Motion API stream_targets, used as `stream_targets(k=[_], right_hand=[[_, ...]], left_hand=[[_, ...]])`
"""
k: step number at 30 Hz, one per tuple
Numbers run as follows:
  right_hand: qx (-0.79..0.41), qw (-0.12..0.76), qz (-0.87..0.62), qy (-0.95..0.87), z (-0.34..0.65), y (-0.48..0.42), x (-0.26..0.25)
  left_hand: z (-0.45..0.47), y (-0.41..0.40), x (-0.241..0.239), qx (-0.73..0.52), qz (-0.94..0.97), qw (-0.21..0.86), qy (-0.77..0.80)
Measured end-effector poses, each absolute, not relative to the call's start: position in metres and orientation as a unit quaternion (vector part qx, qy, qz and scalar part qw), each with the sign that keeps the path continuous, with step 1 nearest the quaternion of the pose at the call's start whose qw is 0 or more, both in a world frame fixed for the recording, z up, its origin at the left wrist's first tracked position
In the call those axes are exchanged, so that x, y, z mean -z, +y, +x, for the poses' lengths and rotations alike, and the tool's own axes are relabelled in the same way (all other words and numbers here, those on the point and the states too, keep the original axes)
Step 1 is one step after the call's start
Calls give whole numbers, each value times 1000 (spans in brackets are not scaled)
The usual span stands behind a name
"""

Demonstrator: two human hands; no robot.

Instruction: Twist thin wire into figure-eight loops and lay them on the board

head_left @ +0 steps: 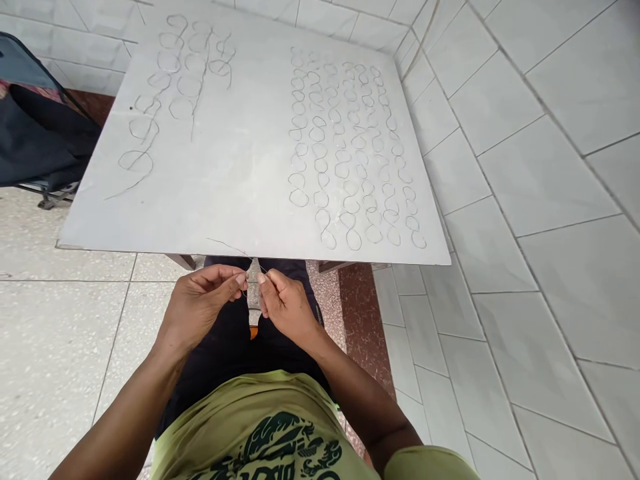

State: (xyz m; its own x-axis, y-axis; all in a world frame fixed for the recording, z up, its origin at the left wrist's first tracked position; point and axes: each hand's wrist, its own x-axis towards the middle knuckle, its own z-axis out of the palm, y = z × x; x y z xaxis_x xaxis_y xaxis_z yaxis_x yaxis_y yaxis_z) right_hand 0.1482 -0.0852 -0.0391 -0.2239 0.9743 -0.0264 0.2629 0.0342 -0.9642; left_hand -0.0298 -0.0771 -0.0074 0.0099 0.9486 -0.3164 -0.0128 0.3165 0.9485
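My left hand and my right hand meet just below the near edge of a white board, over my lap. Both pinch a thin wire whose free end runs up and left over the board's edge. Between the hands stands a pair of pliers with an orange handle tip, held upright; my right hand seems to grip it. On the board lie several bent wire loops in rows on the right and several larger wire loops on the left.
A white tiled wall runs along the right. A dark chair with black cloth stands at the far left on the speckled floor. The board rests on a low support.
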Motion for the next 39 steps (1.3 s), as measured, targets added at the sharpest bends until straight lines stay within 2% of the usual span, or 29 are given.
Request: stream_targets(k=[4,7,12,16,19,27,35,39], right_hand=[[-648,434,-437,-447,137,-98,43],[-712,467,-392,-347,130,-104,47],[-778,460,-332,-269,134,-104,50],[-811,439,-287,-260,139,-106,53],[-815,426,-288,-267,139,-107,55],[-817,422,-298,-257,136,-106,58],[-852,387,-268,-230,139,-107,62],[-864,388,-257,-191,139,-109,58]], left_hand=[[-27,-80,13,-436,365,595,568],[-25,-84,13,-439,326,636,544],[-30,-87,12,-415,237,740,473],[-32,-87,15,-393,215,781,435],[-28,-91,19,-405,223,763,452],[-18,-105,28,-468,306,626,543],[-15,-109,35,-486,288,629,535],[-18,-114,40,-482,334,596,549]])
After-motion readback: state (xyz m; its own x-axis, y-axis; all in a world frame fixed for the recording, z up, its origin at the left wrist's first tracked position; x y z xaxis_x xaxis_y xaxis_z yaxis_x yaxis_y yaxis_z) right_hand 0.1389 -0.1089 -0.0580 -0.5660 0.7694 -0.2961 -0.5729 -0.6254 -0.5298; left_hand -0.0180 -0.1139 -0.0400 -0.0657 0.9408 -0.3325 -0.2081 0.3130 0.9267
